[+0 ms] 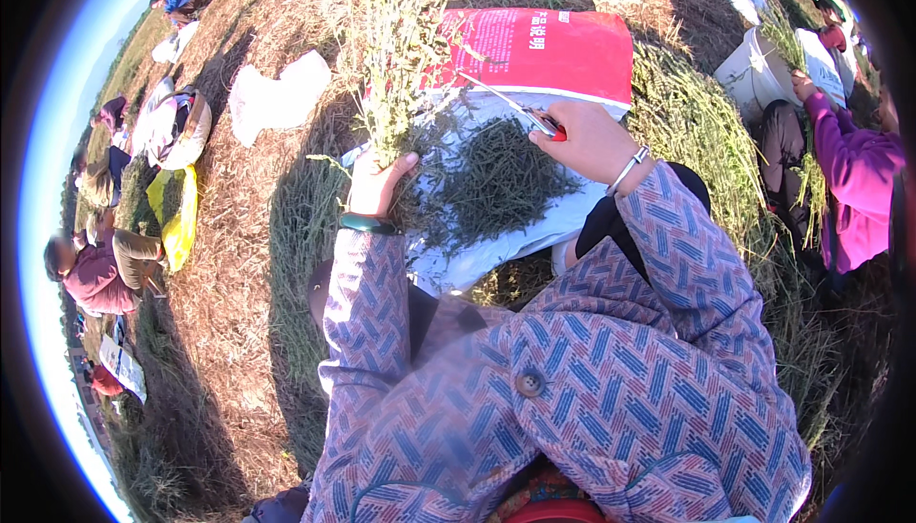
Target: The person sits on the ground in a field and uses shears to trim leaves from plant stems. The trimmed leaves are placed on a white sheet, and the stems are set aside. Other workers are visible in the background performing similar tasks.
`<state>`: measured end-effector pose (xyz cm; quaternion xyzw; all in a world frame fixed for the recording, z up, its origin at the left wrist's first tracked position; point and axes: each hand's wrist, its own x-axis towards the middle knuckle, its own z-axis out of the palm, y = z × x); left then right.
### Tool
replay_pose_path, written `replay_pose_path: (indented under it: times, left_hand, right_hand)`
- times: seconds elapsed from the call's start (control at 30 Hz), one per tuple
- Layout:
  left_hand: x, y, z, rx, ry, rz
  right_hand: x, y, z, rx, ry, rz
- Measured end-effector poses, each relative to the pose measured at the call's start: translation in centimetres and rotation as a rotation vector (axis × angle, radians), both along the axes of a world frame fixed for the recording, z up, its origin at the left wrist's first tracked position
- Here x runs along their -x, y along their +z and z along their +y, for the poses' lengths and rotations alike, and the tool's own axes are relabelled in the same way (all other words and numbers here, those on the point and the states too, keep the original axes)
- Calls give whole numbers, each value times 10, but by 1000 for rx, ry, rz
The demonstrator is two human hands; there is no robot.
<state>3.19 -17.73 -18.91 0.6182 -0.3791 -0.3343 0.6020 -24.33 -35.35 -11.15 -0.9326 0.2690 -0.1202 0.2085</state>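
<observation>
My left hand (376, 182) is closed round the lower stems of an upright bunch of green, leafy plant stalks (389, 79). A dark band circles that wrist. In my right hand (593, 144) is a pair of scissors (516, 107) with red handles, its blades pointing left toward the bunch but apart from it. Below the blades, a heap of dark green cut plant bits (506, 179) lies on a flattened red and white sack (582, 60) in front of me. A silver bracelet sits on my right wrist.
Piles of uncut stalks lie right (706, 132) and left (301, 265) of the sack. Another person in a purple top (859, 175) sits at the right by a white bucket (759, 70). A white bag (279, 98) lies on the dry grass; several people sit at far left.
</observation>
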Motion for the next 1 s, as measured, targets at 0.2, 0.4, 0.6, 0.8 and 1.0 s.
replay_pose_path:
  times: [0.2, 0.4, 0.6, 0.8, 1.0]
  left_hand:
    - [-3, -10, 2, 153, 60, 183]
    - [-1, -3, 3, 116, -101, 229]
    - [5, 0, 6, 54, -14, 293]
    - [-10, -17, 7, 22, -27, 225]
    - [-8, -6, 9, 29, -41, 252]
  right_hand:
    - [19, -18, 0, -207, -136, -53]
    - [23, -15, -1, -412, -120, -94]
    - [19, 9, -4, 104, -144, -66]
    - [4, 18, -14, 198, -85, 53]
    - [8, 19, -22, 217, -120, 197]
